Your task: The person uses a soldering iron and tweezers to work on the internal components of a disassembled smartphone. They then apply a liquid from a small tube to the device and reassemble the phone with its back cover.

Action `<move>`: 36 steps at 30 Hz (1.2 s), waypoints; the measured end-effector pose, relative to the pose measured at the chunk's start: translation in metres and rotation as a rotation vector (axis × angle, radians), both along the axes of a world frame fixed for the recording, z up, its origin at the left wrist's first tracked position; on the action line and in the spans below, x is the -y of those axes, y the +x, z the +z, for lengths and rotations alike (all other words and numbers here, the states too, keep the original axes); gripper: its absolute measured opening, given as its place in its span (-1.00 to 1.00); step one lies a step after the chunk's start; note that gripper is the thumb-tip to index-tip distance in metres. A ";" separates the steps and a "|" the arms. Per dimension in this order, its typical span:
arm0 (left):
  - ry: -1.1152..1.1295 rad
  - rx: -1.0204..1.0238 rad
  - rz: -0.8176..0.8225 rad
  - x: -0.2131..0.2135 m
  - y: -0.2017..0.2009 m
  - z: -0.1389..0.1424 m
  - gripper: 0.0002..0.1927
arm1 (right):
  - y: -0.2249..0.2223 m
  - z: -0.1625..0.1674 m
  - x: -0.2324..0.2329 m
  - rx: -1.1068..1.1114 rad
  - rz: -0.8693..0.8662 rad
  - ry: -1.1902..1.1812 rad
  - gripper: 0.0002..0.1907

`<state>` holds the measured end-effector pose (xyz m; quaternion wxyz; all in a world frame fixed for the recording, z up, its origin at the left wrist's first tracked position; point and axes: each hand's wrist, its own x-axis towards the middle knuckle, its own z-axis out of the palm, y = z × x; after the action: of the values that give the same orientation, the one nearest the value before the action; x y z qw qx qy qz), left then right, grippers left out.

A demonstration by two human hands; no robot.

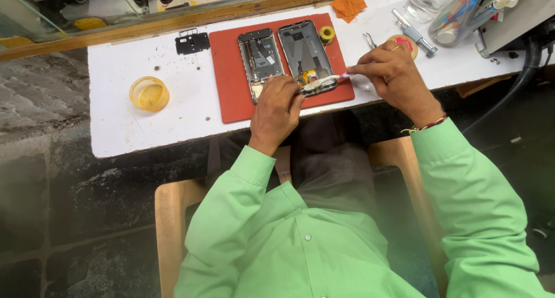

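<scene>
Head view looks down on a person in a light green long-sleeved shirt seated on a pale wooden chair [173,217] at a white desk [115,130].

Nearest the desk's front edge, the left hand [276,110] rests on the lower end of a red rectangular mat [228,72], its fingers [289,90] closed on a small part at the bottom of a grey opened phone frame [306,52]. The right hand [393,75], with a beaded band at the wrist, pinches the end of a white slim brush-like tool [324,83] between thumb and fingers; the tool's head lies on the frame's lower end, just beside the left fingertips.

A second opened phone body with exposed boards [260,55] lies on the mat, just beside the frame. To the left, well apart, sits a round amber shallow dish [149,94].

Farther back lie a black flat bracket [192,42], a yellow tape roll [327,34], metal tweezers [369,41], an orange cloth [348,3] and a clear cup of pens [462,15].
</scene>
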<state>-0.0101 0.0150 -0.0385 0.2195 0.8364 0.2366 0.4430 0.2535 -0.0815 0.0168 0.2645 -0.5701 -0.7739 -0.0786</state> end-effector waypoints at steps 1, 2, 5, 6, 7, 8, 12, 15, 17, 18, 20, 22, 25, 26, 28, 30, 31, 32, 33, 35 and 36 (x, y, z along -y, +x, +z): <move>-0.003 0.001 0.002 -0.001 0.000 0.000 -0.82 | 0.000 0.000 -0.003 -0.004 0.019 0.005 -0.64; 0.000 0.001 0.004 -0.002 0.000 0.000 -0.82 | 0.000 -0.001 -0.006 0.012 0.031 0.013 -0.62; 0.004 0.004 0.003 -0.001 0.000 -0.001 -0.83 | 0.000 -0.001 -0.007 0.019 0.033 0.000 -0.59; 0.009 0.008 0.002 -0.001 0.001 -0.001 -0.84 | 0.003 0.001 -0.005 -0.004 0.014 -0.022 -0.59; 0.014 0.012 0.002 -0.002 0.000 -0.001 -0.85 | 0.005 0.002 -0.005 -0.026 -0.002 -0.042 -0.59; 0.016 0.013 0.006 -0.002 0.000 -0.001 -0.85 | 0.004 0.002 -0.006 -0.005 0.004 -0.031 -0.58; 0.016 0.010 0.005 -0.001 0.002 -0.001 -0.83 | 0.001 0.001 -0.006 0.041 0.044 0.008 -0.57; 0.022 0.011 0.005 0.000 0.002 -0.001 -0.85 | 0.005 0.004 -0.006 0.081 0.005 0.017 -0.60; 0.021 0.014 0.008 0.000 0.000 -0.001 -0.85 | 0.006 0.004 -0.007 0.098 -0.001 0.020 -0.61; 0.016 0.013 0.007 0.000 0.000 -0.001 -0.84 | 0.004 0.002 -0.007 0.095 0.019 0.022 -0.60; 0.018 0.012 0.002 -0.001 0.002 0.000 -0.83 | 0.005 0.002 -0.007 0.090 0.039 0.022 -0.59; 0.023 0.006 0.004 0.000 0.001 0.000 -0.83 | 0.003 0.001 -0.007 0.083 0.050 0.013 -0.57; 0.037 0.006 0.005 0.000 0.001 -0.001 -0.85 | 0.006 0.004 -0.004 0.099 -0.030 0.041 -0.62; 0.037 0.004 0.010 0.000 0.001 -0.001 -0.84 | 0.004 0.002 -0.003 0.082 0.009 0.035 -0.62; 0.038 -0.001 0.017 -0.001 0.002 -0.001 -0.81 | -0.002 0.000 -0.004 0.048 0.085 0.027 -0.62; 0.038 0.003 0.008 0.000 0.002 -0.001 -0.83 | 0.003 0.005 0.002 0.084 0.027 0.076 -0.63; 0.039 0.004 0.006 0.000 0.001 -0.002 -0.83 | 0.007 0.008 0.005 0.102 0.002 0.102 -0.64; 0.044 0.005 0.009 0.000 0.001 -0.002 -0.83 | 0.012 0.012 0.008 0.057 -0.021 0.116 -0.67; 0.049 0.007 0.012 0.000 0.001 -0.002 -0.83 | 0.019 0.017 0.011 0.013 -0.044 0.129 -0.69; 0.051 0.006 0.012 0.000 0.001 -0.002 -0.82 | 0.029 0.023 0.019 -0.021 -0.124 0.175 -0.69; 0.050 0.004 0.011 0.000 0.001 -0.002 -0.82 | 0.033 0.025 0.022 -0.010 -0.178 0.210 -0.67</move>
<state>-0.0088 0.0155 -0.0405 0.1966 0.8394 0.2299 0.4516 0.2864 -0.1035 0.0419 0.3184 -0.6061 -0.7063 -0.1797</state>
